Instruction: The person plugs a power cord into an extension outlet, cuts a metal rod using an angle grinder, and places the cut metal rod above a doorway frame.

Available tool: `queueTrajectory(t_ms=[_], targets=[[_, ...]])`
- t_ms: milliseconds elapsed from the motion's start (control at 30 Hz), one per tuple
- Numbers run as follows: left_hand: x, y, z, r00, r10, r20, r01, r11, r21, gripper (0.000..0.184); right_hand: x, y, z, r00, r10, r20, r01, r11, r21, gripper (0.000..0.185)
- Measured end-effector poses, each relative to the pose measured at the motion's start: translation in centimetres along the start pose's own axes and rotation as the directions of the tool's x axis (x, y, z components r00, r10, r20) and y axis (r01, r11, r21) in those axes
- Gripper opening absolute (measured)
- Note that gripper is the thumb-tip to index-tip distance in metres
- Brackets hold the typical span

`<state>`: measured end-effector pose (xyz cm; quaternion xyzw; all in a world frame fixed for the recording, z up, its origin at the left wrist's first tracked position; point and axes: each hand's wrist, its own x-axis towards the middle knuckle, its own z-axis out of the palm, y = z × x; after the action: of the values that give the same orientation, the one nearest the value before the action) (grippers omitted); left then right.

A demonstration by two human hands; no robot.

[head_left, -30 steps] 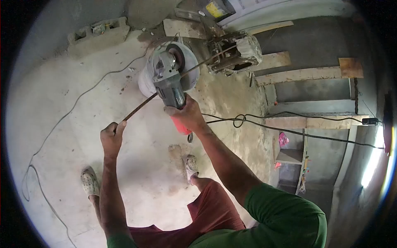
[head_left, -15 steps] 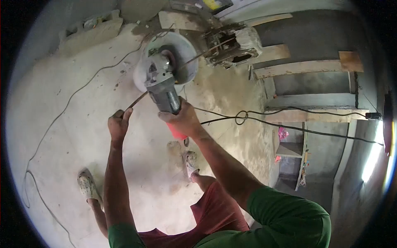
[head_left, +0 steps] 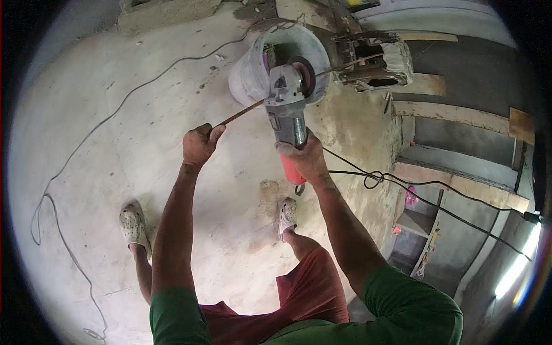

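My left hand is closed around the near end of a thin rusty metal rod. Wrapped around the body of a grey and red angle grinder is my right hand. The grinder's head and its round disc lie over the rod, above a white plastic bucket. Whether the disc touches the rod I cannot tell. Beyond the grinder, the rod's far end reaches over a broken hollow block. The grinder hides the rod's middle.
A thin cable curves over the pale floor on the left. Two black cords, looped into a knot, run right toward a bright tube light. Wooden boards line niches in the wall at right. My shoes stand apart on the floor.
The view has shifted, so the bucket, block and both hands appear farther right and higher. The grinder's disc shows more plainly. Both hands keep their holds.
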<state>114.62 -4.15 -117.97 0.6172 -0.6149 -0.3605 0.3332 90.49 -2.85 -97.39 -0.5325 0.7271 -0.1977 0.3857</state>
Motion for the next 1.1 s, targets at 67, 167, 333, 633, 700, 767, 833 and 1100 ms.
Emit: queueTrajectory(t_ms=[67, 167, 333, 633, 700, 767, 833, 1100], targets=[[0.0, 0.7, -0.4, 1.000, 0.028, -0.007, -0.029, 0.999, -0.023, 0.065, 0.3, 0.6, 0.2, 1.000, 0.000, -0.013, -0.001, 0.999, -0.037, 0.055], [0.1, 0.7, -1.2, 0.997, 0.052, 0.060, -0.048, 0.997, -0.067, 0.053, 0.0, -0.2, 1.0, 1.000, 0.010, 0.003, -0.009, 0.998, -0.069, 0.057], [0.2, -0.5, -2.0, 0.954, 0.273, 0.125, -0.252, 0.954, -0.161, 0.028, -1.1, -3.4, 3.9, 0.993, -0.078, 0.090, 0.086, 0.993, -0.080, 0.063], [-0.3, -3.7, -1.6, 0.916, 0.199, 0.347, -0.077, 0.939, -0.335, 0.033, -2.2, -7.9, 6.6, 0.975, -0.152, 0.161, 0.150, 0.988, 0.024, 0.062], [-0.4, -5.6, -1.5, 0.872, 0.355, 0.337, -0.235, 0.908, -0.348, 0.041, -2.6, -8.0, 6.7, 0.961, -0.193, 0.196, 0.188, 0.981, 0.043, 0.065], [-0.8, -5.1, -2.2, 0.915, 0.277, 0.292, -0.134, 0.893, -0.429, 0.046, -2.9, -8.3, 6.6, 0.958, -0.186, 0.219, 0.173, 0.982, 0.076, 0.065], [-0.9, -4.7, -1.5, 0.926, 0.231, 0.299, -0.003, 0.795, -0.606, 0.043, -3.0, -8.4, 6.5, 0.956, -0.199, 0.215, 0.194, 0.980, 0.044, 0.066], [2.9, 3.9, 3.1, 0.968, 0.153, 0.197, -0.206, 0.938, 0.280, 0.018, -3.1, -8.4, 6.0, 0.961, -0.155, 0.228, 0.140, 0.987, 0.081, 0.064]])
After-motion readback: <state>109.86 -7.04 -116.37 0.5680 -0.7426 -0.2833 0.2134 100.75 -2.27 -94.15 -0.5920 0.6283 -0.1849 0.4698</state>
